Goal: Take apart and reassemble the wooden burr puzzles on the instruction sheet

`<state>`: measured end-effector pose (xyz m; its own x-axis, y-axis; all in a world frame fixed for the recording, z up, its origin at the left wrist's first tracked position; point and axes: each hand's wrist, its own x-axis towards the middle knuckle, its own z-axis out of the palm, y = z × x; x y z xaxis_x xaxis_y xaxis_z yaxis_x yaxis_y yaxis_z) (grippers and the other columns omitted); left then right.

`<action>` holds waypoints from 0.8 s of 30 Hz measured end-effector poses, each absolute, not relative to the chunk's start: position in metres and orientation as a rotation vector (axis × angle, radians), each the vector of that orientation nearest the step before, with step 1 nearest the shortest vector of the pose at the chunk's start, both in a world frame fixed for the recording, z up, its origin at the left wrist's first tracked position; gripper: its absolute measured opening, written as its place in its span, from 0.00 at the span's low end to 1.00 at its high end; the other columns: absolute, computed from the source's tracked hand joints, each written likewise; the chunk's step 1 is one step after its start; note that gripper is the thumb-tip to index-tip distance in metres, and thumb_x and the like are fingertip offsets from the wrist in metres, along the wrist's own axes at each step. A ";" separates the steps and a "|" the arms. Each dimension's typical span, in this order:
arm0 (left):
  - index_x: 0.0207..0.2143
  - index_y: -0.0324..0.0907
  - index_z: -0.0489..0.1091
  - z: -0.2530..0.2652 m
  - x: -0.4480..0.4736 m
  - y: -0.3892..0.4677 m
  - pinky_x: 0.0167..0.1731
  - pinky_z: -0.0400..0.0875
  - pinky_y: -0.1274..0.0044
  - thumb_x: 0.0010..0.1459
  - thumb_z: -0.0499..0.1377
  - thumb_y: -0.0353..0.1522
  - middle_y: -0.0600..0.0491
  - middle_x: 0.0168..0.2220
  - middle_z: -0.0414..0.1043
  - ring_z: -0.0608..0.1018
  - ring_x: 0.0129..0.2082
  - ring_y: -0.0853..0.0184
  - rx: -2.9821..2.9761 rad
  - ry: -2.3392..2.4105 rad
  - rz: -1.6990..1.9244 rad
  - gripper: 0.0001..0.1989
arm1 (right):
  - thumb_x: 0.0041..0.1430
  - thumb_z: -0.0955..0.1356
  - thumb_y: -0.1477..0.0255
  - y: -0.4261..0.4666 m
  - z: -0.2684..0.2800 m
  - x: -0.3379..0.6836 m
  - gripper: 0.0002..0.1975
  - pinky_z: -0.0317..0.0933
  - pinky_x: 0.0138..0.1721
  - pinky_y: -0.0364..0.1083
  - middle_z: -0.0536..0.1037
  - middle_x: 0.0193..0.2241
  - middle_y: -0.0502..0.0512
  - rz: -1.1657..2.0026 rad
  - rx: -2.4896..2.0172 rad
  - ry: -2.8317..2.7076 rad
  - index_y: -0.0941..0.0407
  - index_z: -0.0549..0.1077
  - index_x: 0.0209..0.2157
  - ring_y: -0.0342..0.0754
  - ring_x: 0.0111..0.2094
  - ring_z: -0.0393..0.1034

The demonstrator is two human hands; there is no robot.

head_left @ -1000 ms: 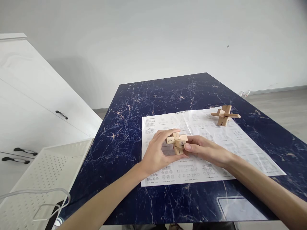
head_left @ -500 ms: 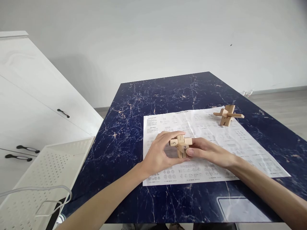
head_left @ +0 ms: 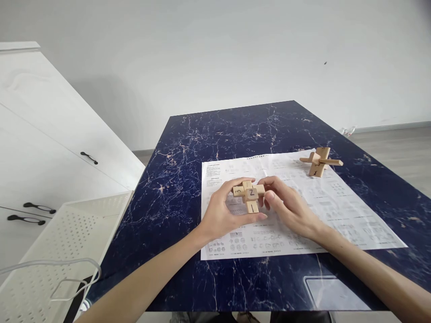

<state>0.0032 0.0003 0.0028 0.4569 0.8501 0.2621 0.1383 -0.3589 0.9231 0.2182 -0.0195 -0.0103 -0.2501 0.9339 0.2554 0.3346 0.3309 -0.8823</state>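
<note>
Numbered wooden puzzle (head_left: 251,194): held over the printed sheet (head_left: 332,211), closer to the near edge of the desk (head_left: 208,139) than the far.
Left hand (head_left: 220,213): grip clamped on the numbered wooden puzzle.
Right hand (head_left: 292,208): curled at its right end; cannot tell whether grip is closed.
Second wooden puzzle (head_left: 316,167): at sheet's far right corner, near desk's right edge.

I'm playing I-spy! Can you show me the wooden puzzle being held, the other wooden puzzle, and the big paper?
Held wooden puzzle (head_left: 251,193): head view, block end marked 2.
Other wooden puzzle (head_left: 318,160): head view, middle where pieces cross.
Big paper (head_left: 336,206): head view, printed part right of its middle.
</note>
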 end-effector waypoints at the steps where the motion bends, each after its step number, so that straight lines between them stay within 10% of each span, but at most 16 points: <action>1: 0.59 0.51 0.71 0.003 0.003 0.000 0.61 0.72 0.54 0.50 0.78 0.37 0.48 0.60 0.76 0.77 0.60 0.51 1.794 0.837 0.957 0.35 | 0.76 0.60 0.51 -0.020 -0.011 0.219 0.20 0.62 0.34 0.49 0.75 0.30 0.52 0.872 -1.150 -1.767 0.53 0.69 0.46 0.50 0.29 0.69; 24: 0.59 0.52 0.71 0.003 0.004 -0.001 0.64 0.69 0.53 0.53 0.77 0.34 0.48 0.60 0.76 0.76 0.62 0.51 1.689 0.633 0.909 0.33 | 0.78 0.57 0.53 -0.021 -0.013 0.222 0.22 0.64 0.36 0.51 0.80 0.38 0.60 0.788 -1.122 -2.009 0.53 0.73 0.46 0.55 0.34 0.73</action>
